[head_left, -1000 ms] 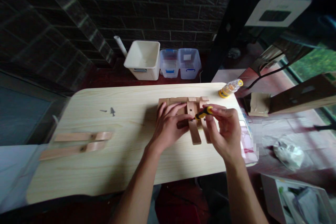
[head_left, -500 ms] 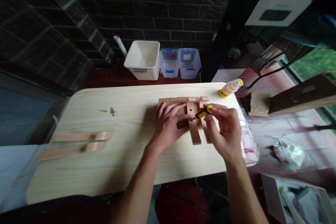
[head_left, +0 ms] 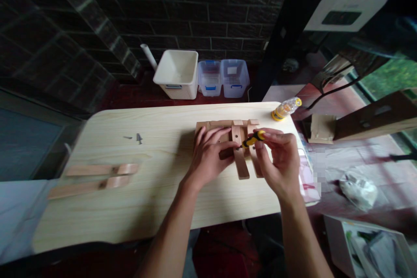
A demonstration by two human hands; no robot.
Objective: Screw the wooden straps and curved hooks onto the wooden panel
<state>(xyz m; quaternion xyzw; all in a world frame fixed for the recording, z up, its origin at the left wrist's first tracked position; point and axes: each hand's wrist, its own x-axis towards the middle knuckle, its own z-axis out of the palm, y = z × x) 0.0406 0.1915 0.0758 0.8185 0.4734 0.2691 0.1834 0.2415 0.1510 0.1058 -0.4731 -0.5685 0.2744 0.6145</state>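
Note:
A yellow and black screwdriver [head_left: 252,140] is pinched by its handle in my right hand [head_left: 278,156]. Its tip points down and left onto a hole area of a curved wooden strip [head_left: 240,163]. That strip lies across a wooden block-like frame [head_left: 211,124] on the table. Beside it runs a second curved strip [head_left: 256,163], partly covered by my right hand. My left hand [head_left: 210,152] grips the frame from the left, fingers over its top and thumb against the first strip near the screwdriver tip. Any screw under the tip is too small to make out.
Two more curved wooden strips [head_left: 89,189] and several screws [head_left: 139,138] lie on the left of the table [head_left: 156,200]. A clear bottle-like container with yellow ends [head_left: 286,109] stands at the back right. Plastic bins [head_left: 176,91] sit beyond the far edge; a phone-like object [head_left: 306,178] lies right.
Almost nothing differs. My right fingers and the screwdriver handle have shifted very slightly; the left hand and the wooden frame stay in place.

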